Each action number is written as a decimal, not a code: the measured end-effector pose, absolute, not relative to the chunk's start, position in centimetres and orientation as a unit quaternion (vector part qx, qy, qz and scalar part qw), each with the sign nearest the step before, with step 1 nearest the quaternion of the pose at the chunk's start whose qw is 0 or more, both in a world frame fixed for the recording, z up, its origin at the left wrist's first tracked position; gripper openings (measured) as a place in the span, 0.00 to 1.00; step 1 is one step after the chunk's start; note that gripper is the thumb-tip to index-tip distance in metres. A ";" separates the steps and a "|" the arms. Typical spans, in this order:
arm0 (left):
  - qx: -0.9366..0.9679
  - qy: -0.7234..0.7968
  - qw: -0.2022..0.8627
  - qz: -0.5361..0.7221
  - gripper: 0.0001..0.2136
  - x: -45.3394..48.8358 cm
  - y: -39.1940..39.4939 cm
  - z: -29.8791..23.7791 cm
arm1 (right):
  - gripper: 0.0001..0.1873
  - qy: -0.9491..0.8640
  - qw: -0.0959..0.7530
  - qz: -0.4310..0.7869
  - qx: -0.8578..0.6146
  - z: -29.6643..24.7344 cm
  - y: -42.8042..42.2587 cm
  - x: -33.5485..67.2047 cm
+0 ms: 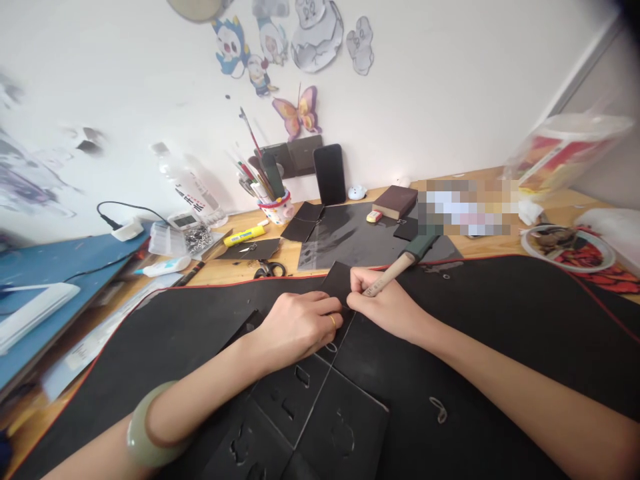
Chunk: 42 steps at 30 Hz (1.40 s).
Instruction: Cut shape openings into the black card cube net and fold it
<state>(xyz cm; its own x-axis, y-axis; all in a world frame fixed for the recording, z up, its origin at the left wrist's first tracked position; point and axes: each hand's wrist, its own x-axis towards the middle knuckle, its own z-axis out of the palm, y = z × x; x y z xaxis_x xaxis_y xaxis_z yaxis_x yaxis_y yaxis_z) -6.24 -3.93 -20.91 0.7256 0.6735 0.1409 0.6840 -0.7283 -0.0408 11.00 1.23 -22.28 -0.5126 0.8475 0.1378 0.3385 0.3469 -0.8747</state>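
My left hand (305, 323), with a ring on one finger, presses its bent fingers onto a black card (313, 407). Light lines divide the card into panels, and several small shapes are cut or marked in them. My right hand (385, 307) is closed around a pen-shaped tool (393, 273) with a beige barrel and a dark green end. It slants up and away to the right. Its tip is hidden by the fingers at the card's far part (339, 280), close to my left fingertips. The left thumb is mostly hidden.
A black mat (480, 333) with a red edge lies underneath; a small scrap (439, 409) is on it. Behind are scissors (270, 268), a yellow tube (244, 235), a pen cup (275, 205), a phone (330, 175) and a brown box (395, 201). A round tub (570, 250) stands right.
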 end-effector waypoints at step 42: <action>-0.905 -0.402 0.079 -0.118 0.07 -7.0 -6.7 -19.3 | 0.09 -0.758 0.335 0.417 -0.372 -23.4 1.8 11.1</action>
<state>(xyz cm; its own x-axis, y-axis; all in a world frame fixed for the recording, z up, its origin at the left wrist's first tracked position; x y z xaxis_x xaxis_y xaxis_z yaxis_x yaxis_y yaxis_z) -7.04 -6.67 -19.35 0.6490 0.7087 0.2767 0.7460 -0.6642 -0.0484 11.05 1.82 -23.44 -0.4988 0.8440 0.1971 0.2853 0.3746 -0.8822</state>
